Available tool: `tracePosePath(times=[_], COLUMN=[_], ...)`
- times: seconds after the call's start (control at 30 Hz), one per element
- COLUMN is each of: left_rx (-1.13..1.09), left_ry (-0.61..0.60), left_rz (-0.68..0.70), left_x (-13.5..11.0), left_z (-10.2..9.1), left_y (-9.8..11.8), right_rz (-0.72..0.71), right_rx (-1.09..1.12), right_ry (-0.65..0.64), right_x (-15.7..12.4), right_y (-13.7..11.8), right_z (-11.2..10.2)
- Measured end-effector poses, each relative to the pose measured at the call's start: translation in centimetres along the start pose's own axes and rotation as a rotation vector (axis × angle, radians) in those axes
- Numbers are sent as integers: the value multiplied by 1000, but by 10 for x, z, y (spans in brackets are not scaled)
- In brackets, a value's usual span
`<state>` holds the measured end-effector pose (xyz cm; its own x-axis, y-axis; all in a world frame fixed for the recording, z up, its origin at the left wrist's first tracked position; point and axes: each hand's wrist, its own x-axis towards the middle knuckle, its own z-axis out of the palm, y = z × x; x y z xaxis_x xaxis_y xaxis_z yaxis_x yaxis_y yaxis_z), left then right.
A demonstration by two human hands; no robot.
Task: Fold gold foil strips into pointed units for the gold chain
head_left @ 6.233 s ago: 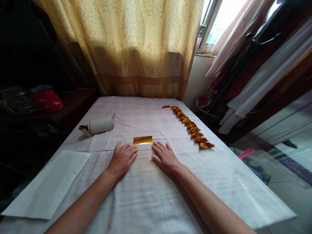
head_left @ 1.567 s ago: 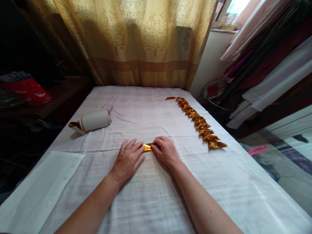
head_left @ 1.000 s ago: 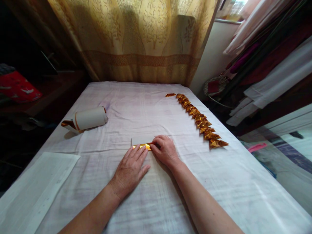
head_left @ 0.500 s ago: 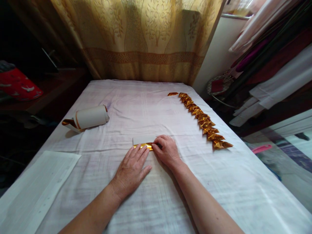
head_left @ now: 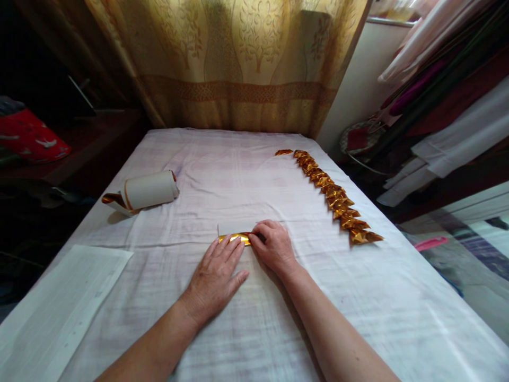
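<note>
A small sheet of gold foil paper [head_left: 235, 228] lies in front of me, pale side up, its near edge folded over into a shiny gold strip. My left hand [head_left: 217, 273] rests flat with fingers stretched, their tips on the left part of that fold. At the fold's right end, my right hand [head_left: 273, 244] is closed, thumb and fingers pinching the paper's edge. Beyond it to the right runs a row of folded gold foil pieces [head_left: 336, 199], overlapping one another. One flat gold piece [head_left: 283, 152] sits beside the row's far end.
A roll of pale paper with gold foil inside [head_left: 149, 191] lies at the left. Nearer, a white printed sheet [head_left: 67, 302] covers the left corner of the cloth-covered table [head_left: 222, 170]. A gold curtain [head_left: 238, 63] hangs behind; clothes [head_left: 457, 127] hang at the right.
Both hands stay almost still on the folded foil paper. The whole view has shifted very slightly, with the foil row appearing a little farther right.
</note>
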<state>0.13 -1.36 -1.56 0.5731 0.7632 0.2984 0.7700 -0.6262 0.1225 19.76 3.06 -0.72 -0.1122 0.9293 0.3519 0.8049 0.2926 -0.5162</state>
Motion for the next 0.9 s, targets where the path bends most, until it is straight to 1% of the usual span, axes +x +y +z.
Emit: tracePosePath(times=[0.17, 0.6, 0.73, 0.9], left_rx=[7, 20, 24, 41], left_ry=[1, 24, 26, 12], left_rz=[12, 9, 0, 2], left_x=[0, 1, 0, 0], left_z=[0, -1, 0, 1], left_y=[-1, -1, -1, -2], right_rz=[-6, 35, 53, 23], right_rx=[13, -5, -31, -33], right_ry=[22, -3, 19, 15], right_x=[0, -1, -1, -1], right_y=[0, -2, -2, -1], right_z=[1, 1, 2, 2])
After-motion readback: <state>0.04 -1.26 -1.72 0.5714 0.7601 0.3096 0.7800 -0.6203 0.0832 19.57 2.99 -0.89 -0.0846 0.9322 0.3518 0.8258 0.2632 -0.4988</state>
